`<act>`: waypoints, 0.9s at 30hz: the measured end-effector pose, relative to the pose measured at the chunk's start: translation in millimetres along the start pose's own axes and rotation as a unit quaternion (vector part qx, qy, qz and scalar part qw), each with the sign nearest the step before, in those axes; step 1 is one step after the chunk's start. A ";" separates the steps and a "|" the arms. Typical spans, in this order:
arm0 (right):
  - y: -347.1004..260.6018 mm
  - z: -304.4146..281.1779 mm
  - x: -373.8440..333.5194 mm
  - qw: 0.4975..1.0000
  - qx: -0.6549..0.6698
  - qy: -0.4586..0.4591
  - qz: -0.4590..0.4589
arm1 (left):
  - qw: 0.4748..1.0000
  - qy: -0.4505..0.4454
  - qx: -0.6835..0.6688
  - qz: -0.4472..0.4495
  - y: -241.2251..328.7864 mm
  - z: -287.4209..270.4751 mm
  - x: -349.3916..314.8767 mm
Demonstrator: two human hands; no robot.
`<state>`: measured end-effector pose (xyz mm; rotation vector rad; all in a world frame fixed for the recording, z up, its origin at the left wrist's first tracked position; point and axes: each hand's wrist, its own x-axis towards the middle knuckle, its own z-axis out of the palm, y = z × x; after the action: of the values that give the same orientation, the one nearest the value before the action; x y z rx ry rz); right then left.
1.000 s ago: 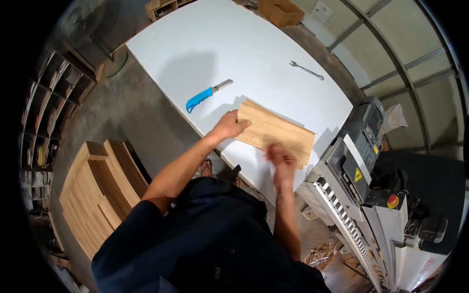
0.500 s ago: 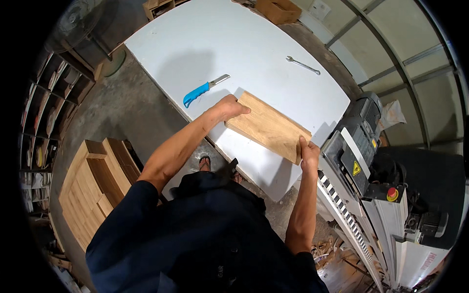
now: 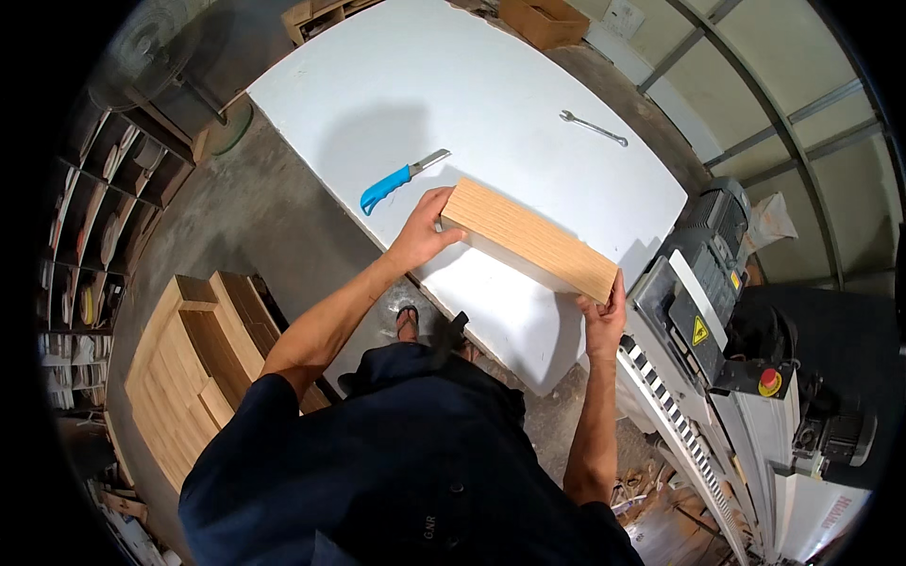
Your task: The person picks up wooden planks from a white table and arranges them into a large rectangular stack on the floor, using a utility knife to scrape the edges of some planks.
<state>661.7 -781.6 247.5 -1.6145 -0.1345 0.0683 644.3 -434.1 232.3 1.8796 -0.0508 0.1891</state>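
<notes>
Over the white tabletop [image 3: 453,85], I hold a thick, oblong wood-grain block [image 3: 533,238] by its two ends. Its light, striped long face is turned up, and a paler side shows below that. My left hand [image 3: 422,234] is closed round the left end with the thumb on the near side. At the right end, my right hand [image 3: 604,319] grips the near corner, fingers partly hidden behind it. A blue-handled knife [image 3: 389,189] with a short, broad blade lies on the table beyond my left hand. Farther right rests a metal combination wrench [image 3: 595,129].
A grey machine [image 3: 703,316] with a motor and a red button [image 3: 769,381] stands close by my right arm. Stacked wood-grain panels [image 3: 175,387] are on the floor to my left. Shelving [image 3: 104,208] and a standing fan [image 3: 146,47] are at the far left.
My hands have tilted the block, so its narrow striped face now points up instead of its broad face. My left thumb has shifted from the top to the near side.
</notes>
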 end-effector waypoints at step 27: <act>31.5 -1.4 -2.0 0.997 -0.030 0.005 0.065 | 0.996 -0.043 -0.069 -0.025 6.7 -6.8 9.3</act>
<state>661.3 -784.6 216.1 -1.6825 -0.0235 0.1568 651.9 -429.2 242.1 1.7496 -0.0739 0.0682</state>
